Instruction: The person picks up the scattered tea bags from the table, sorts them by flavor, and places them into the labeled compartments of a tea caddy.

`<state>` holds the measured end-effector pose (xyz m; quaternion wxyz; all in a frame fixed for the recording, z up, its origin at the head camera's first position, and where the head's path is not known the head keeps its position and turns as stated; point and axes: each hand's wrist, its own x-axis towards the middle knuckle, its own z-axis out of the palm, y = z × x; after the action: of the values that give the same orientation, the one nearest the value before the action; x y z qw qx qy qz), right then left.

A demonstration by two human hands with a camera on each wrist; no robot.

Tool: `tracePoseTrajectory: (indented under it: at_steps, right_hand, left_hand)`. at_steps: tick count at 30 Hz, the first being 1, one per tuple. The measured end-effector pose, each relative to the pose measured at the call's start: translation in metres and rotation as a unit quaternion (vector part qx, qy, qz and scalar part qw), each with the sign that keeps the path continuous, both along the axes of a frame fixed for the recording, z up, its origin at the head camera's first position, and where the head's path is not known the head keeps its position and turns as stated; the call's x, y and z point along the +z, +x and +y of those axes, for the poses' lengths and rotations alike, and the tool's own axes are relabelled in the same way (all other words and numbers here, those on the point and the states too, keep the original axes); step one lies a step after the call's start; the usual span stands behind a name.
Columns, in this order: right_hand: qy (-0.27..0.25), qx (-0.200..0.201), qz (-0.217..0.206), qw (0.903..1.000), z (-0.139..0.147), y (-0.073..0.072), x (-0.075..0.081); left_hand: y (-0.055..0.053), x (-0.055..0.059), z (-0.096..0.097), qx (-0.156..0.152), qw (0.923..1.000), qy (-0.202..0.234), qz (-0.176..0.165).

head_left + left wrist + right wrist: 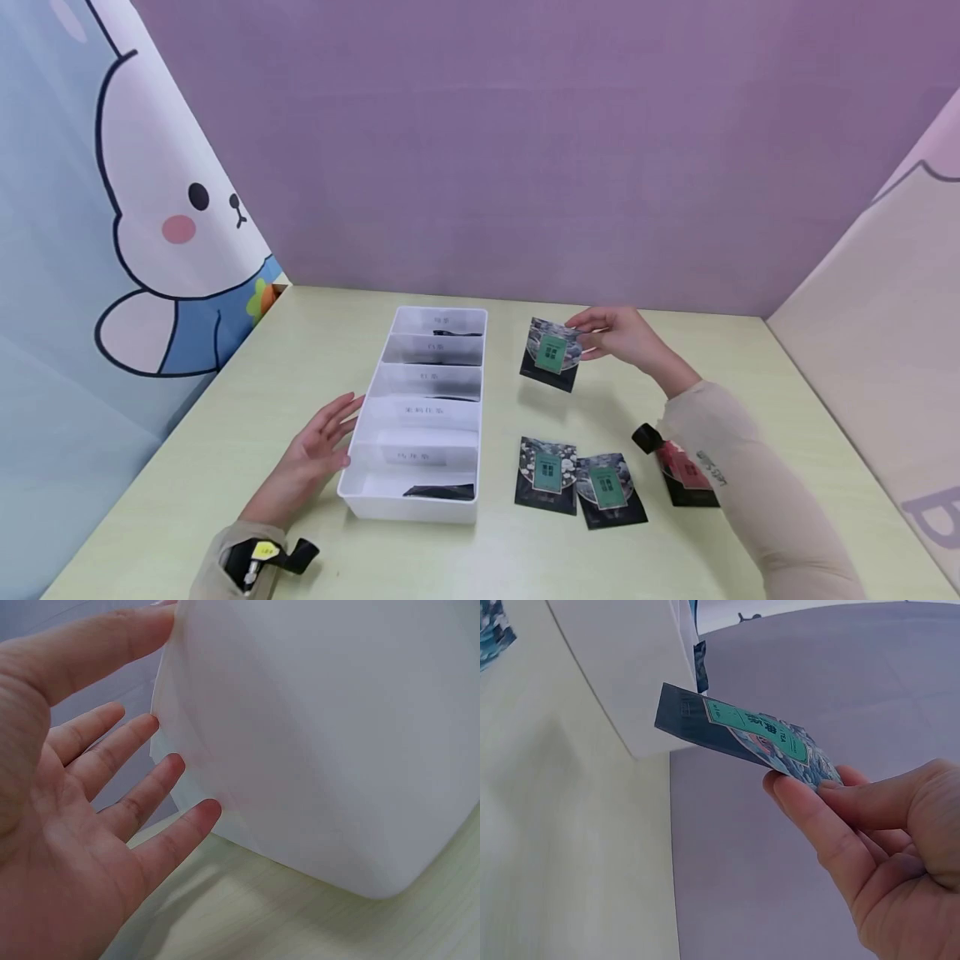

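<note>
Between thumb and fingers, my right hand (618,335) pinches the corner of a dark tea sachet (551,354) with a green label, held above the table to the right of a white divided box (408,507). In the right wrist view the same tea sachet (742,731) is tilted, with the right hand (885,840) at its end. My left hand (303,454) touches the box's left side with fairly straight fingers. From the left wrist view, the left hand's fingertips (206,814) meet the box's white wall (322,742).
Two green-labelled sachets (546,475) (611,490) lie side by side on the table, right of the box. A red-labelled sachet (693,492) is partly hidden under the right forearm. Dark sachets (442,492) sit in several labelled compartments. A purple backdrop (525,167) stands behind the table.
</note>
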<state>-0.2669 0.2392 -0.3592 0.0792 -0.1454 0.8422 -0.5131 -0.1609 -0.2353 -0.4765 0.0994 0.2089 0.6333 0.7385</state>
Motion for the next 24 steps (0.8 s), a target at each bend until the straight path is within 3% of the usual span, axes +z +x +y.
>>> tracePoseTrajectory:
  at_steps: [13, 24]
  right_hand:
    - [-0.013, 0.010, -0.003, 0.9999, -0.040, -0.015, 0.012]
    - [-0.083, 0.003, -0.020, 0.9963, -0.076, -0.040, 0.027]
  left_hand:
    - [-0.001, 0.000, 0.000, 0.018, 0.9992, -0.028, -0.022]
    - [0.000, 0.000, -0.001, 0.014, 0.9995, -0.023, -0.015]
